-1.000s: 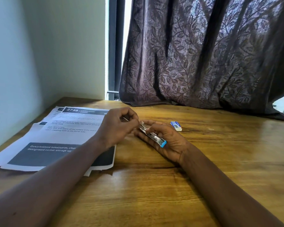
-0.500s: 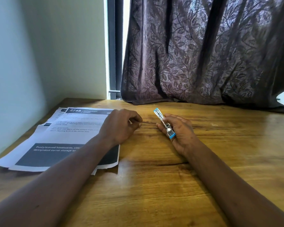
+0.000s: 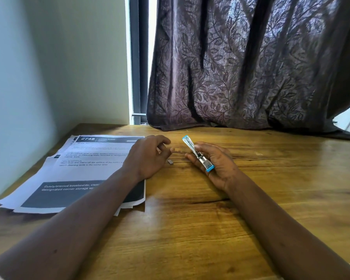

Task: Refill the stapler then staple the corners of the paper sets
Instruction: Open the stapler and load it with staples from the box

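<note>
- The right hand (image 3: 217, 165) has its fingers and thumb curled round a small stapler (image 3: 198, 155), gripping it about the middle.
- The stapler is silver with blue at both ends. It is held clear of the wooden table (image 3: 200, 229), tilted, with one blue tip pointing up and away toward the curtain (image 3: 251, 67) and the other down near the palm.
- The left hand (image 3: 148, 156) sits just left of it, a small gap between the two. Its fingers are loosely curled and I see nothing in them, though the fingertips are blurred.
- A short grey strip of staples (image 3: 170, 161) lies on the wood just below those fingertips, between the two hands.
- The paper sets (image 3: 83, 172) lie fanned flat on the table's left side beside the pale wall (image 3: 28, 77), with the left wrist and forearm crossing their right edge.
</note>
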{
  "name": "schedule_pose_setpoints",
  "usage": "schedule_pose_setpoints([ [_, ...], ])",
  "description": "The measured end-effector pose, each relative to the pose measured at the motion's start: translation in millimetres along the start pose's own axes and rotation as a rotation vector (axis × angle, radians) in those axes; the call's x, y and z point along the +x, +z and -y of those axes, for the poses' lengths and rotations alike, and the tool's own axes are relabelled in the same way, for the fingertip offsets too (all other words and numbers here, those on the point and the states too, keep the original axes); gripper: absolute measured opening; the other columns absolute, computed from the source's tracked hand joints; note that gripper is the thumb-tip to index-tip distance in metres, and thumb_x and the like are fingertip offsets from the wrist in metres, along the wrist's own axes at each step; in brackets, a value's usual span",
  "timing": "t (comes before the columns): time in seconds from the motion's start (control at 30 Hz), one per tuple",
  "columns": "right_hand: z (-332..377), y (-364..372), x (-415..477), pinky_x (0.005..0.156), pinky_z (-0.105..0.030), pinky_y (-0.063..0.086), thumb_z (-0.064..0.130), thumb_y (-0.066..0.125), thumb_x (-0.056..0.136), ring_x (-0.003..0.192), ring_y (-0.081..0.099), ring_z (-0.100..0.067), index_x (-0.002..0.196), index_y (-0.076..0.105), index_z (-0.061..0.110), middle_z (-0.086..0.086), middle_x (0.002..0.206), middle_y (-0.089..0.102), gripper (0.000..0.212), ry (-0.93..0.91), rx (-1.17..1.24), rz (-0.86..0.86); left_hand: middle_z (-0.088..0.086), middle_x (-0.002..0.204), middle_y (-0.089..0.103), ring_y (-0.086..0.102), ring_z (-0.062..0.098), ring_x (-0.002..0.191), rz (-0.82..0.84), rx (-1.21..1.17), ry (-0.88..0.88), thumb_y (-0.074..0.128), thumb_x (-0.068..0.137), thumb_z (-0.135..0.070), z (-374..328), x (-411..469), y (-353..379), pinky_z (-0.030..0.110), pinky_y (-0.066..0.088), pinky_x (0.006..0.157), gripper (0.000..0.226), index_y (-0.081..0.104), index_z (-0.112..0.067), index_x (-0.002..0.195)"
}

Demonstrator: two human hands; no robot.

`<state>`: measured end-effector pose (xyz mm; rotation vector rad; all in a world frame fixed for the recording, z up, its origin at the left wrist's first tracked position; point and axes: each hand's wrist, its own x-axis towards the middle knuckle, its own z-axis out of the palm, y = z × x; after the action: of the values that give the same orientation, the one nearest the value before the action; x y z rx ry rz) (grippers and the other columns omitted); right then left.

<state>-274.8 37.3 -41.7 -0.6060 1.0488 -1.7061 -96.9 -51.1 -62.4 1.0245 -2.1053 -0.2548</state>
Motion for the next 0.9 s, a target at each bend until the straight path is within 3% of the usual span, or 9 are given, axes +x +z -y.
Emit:
schedule_pose_setpoints([
  [0.13, -1.3, 2.3, -7.6, 0.101, -0.048, 0.053, -0.004, 0.066, 0.089, 0.12, 0.061, -0.042, 0.105, 0.064, -0.011, -0.031, 0.123, 0.063, 0.017, 0.066, 0.005, 0.169, -0.016, 0.107, 0.069, 0.07, -0.003, 0.08, -0.033, -0.278, -0.082, 0.071, 0.094, -0.043, -5.8, -0.4, -0.7, 0.008, 0.049, 0.063, 0.042, 0.061, -0.032, 0.133],
  [0.23, -7.5, 2.9, -7.5, 0.106, -0.048, 0.048, 0.003, 0.064, 0.092, 0.116, 0.062, -0.042, 0.117, 0.061, -0.015, -0.031, 0.124, 0.062, 0.031, 0.094, 0.024, 0.269, -0.007, 0.113, 0.072, 0.076, 0.01, 0.087, 0.006, -0.526, -0.201, 0.073, 0.094, -0.039, -8.0, -2.2, 2.4, 0.031, 0.063, 0.079, 0.054, 0.054, -0.027, 0.143],
  [0.27, -9.1, 3.3, -7.5, 0.106, -0.047, 0.048, 0.007, 0.065, 0.092, 0.119, 0.061, -0.045, 0.124, 0.057, -0.016, -0.033, 0.126, 0.061, 0.04, 0.103, 0.017, 0.29, -0.003, 0.114, 0.072, 0.076, 0.014, 0.088, 0.018, -0.584, -0.237, 0.073, 0.094, -0.036, -8.7, -2.6, 3.0, 0.038, 0.064, 0.082, 0.055, 0.052, -0.026, 0.144],
  [0.33, -10.6, 3.5, -8.0, 0.103, -0.045, 0.052, 0.013, 0.069, 0.088, 0.119, 0.06, -0.047, 0.129, 0.055, -0.014, -0.036, 0.125, 0.061, 0.051, 0.1, 0.007, 0.314, 0.0, 0.115, 0.071, 0.078, 0.016, 0.086, 0.025, -0.686, -0.287, 0.074, 0.094, -0.032, -10.5, -3.2, 3.5, 0.038, 0.064, 0.08, 0.054, 0.053, -0.025, 0.143],
  [0.47, -12.1, 2.2, -6.8, 0.085, -0.038, 0.061, 0.016, 0.075, 0.079, 0.094, 0.072, -0.037, 0.119, 0.065, -0.008, -0.033, 0.114, 0.068, 0.048, 0.082, 0.005, 0.291, 0.008, 0.112, 0.073, 0.079, 0.02, 0.085, 0.056, -0.798, -0.306, 0.073, 0.095, -0.019, -15.2, -4.5, 1.5, 0.04, 0.065, 0.08, 0.044, 0.059, -0.019, 0.137],
  [0.6, -10.9, 0.9, -7.3, 0.065, -0.03, 0.063, 0.008, 0.075, 0.08, 0.073, 0.074, -0.029, 0.115, 0.065, -0.004, -0.027, 0.1, 0.073, 0.038, 0.05, -0.023, 0.245, 0.007, 0.11, 0.074, 0.079, 0.019, 0.084, 0.073, -0.773, -0.23, 0.072, 0.094, -0.012, -22.4, -7.6, 0.9, 0.036, 0.066, 0.077, 0.04, 0.064, -0.018, 0.132],
  [0.73, -8.5, 1.5, -9.6, 0.06, -0.032, 0.063, 0.002, 0.068, 0.09, 0.067, 0.069, -0.029, 0.121, 0.062, -0.006, -0.026, 0.095, 0.073, 0.033, 0.031, -0.014, 0.223, 0.0, 0.116, 0.07, 0.077, 0.015, 0.089, 0.055, -0.687, -0.165, 0.073, 0.094, -0.013, -27.7, -9.8, 2.2, 0.036, 0.066, 0.077, 0.049, 0.058, -0.021, 0.139],
  [0.8, -6.6, 2.6, -10.7, 0.061, -0.032, 0.063, -0.001, 0.064, 0.092, 0.067, 0.071, -0.03, 0.125, 0.058, -0.008, -0.027, 0.097, 0.071, 0.034, 0.031, 0.001, 0.199, -0.006, 0.121, 0.064, 0.072, 0.006, 0.089, 0.017, -0.485, -0.008, 0.075, 0.093, -0.015, -28.6, -11.7, 2.3, 0.024, 0.063, 0.073, 0.056, 0.053, -0.025, 0.143],
  [0.9, -4.0, 3.1, -11.3, 0.059, -0.03, 0.062, -0.006, 0.058, 0.095, 0.067, 0.074, -0.03, 0.12, 0.055, -0.013, -0.026, 0.088, 0.069, 0.027, 0.031, 0.037, 0.184, -0.005, 0.128, 0.054, 0.062, 0.006, 0.095, -0.036, -0.194, 0.25, 0.076, 0.086, -0.018, -30.7, -12.2, -5.9, 0.029, 0.062, 0.074, 0.061, 0.053, -0.026, 0.142],
])
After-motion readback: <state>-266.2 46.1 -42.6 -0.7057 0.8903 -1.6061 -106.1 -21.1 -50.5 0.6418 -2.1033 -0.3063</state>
